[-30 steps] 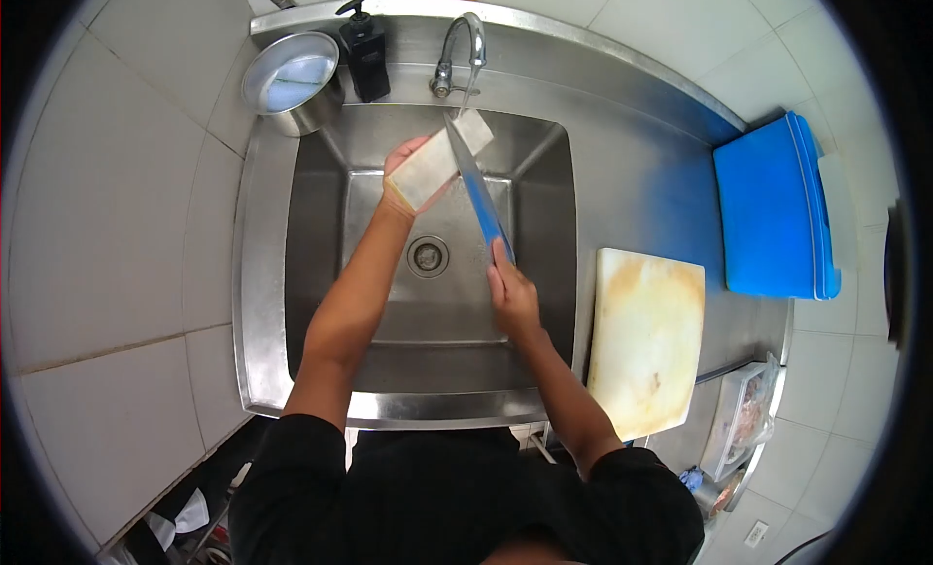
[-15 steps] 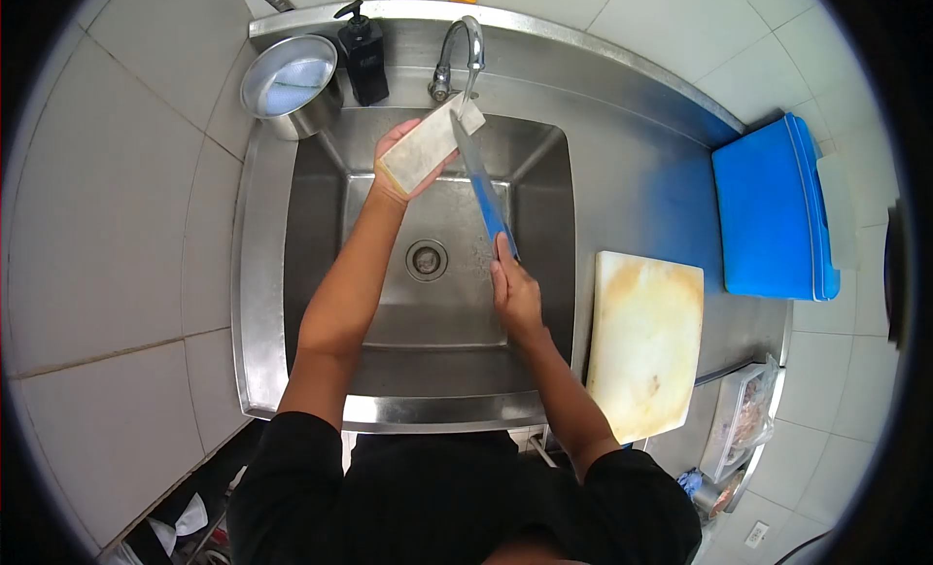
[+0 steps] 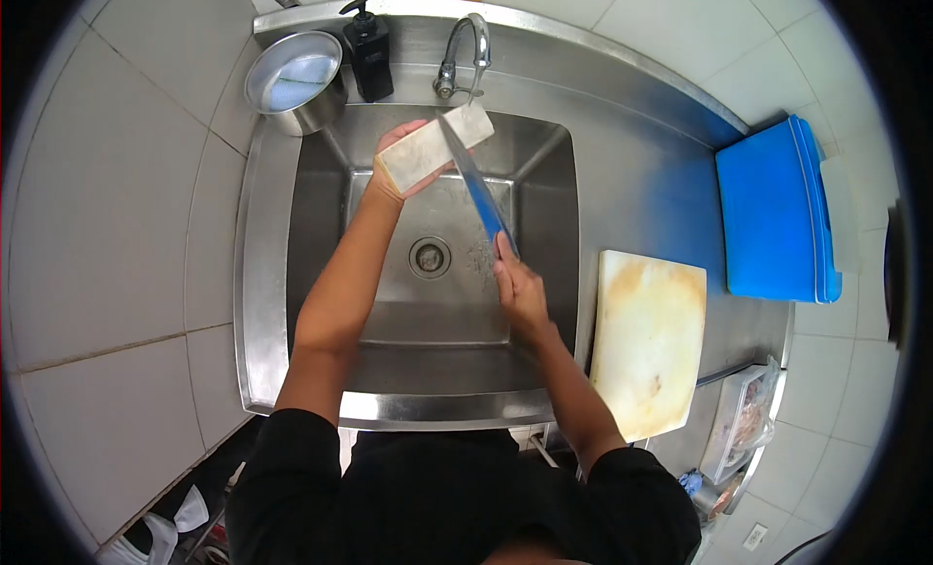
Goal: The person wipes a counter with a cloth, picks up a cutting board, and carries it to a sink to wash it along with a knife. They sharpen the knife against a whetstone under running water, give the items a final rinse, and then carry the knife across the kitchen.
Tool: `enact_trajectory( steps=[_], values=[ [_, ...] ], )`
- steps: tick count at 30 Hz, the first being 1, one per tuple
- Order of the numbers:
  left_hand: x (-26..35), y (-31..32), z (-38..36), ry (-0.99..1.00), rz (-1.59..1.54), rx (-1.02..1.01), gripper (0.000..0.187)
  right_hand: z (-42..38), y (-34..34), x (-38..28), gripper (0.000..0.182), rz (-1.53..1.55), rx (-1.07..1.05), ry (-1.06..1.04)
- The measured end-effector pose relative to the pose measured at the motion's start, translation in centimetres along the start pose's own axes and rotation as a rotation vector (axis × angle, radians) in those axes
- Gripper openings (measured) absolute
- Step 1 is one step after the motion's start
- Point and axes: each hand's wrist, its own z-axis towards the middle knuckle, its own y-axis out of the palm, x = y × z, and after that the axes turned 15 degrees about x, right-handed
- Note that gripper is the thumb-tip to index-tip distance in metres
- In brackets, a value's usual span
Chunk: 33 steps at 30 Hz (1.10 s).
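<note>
My left hand is wrapped around a pale, rectangular whetstone, holding it tilted over the sink beneath the tap. In my right hand is a kitchen knife; I grip it at the handle end. Its blade points up and to the left, and the tip end lies across the upper face of the stone. Part of the blade looks blue. Most of the left fingers are hidden behind the stone.
Left of the tap stand a black pump bottle and a metal pot with something whitish inside. To the right are a stained white cutting board, a blue cooler box and a plastic tray. A drain sits in the sink floor.
The knife tip has slid to the left across the stone. The stone has turned slightly toward level, its far end moving a little right and down. Both hands keep their holds.
</note>
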Motion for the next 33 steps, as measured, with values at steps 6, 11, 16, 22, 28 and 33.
enact_trajectory(
  steps=[6,11,16,22,28,33],
  values=[
    [-4.5,-5.1,2.9,-0.187,-0.164,-0.335,0.041,8.5,3.6,-4.0,0.045,0.125,0.04,-0.131],
    [-2.0,-1.3,-0.2,-0.144,-0.071,-0.182,0.054,3.1,0.5,-2.7,0.042,0.047,-0.016,-0.09],
    [-0.7,-1.0,-0.3,-0.143,-0.116,-0.121,0.053,2.3,-0.5,-0.1,0.044,0.032,-0.012,-0.047],
    [-4.8,-1.8,0.8,-0.076,-0.184,-0.173,0.048,7.5,3.3,-4.1,0.047,0.062,-0.011,-0.082],
    [-0.1,-0.7,-0.3,0.018,-0.068,0.036,0.045,1.1,0.2,0.2,0.045,-0.071,0.055,-0.095],
    [-2.5,-6.6,3.8,-0.241,-0.199,-0.251,0.047,6.6,2.5,-2.9,0.045,0.041,0.039,0.097]
  ],
)
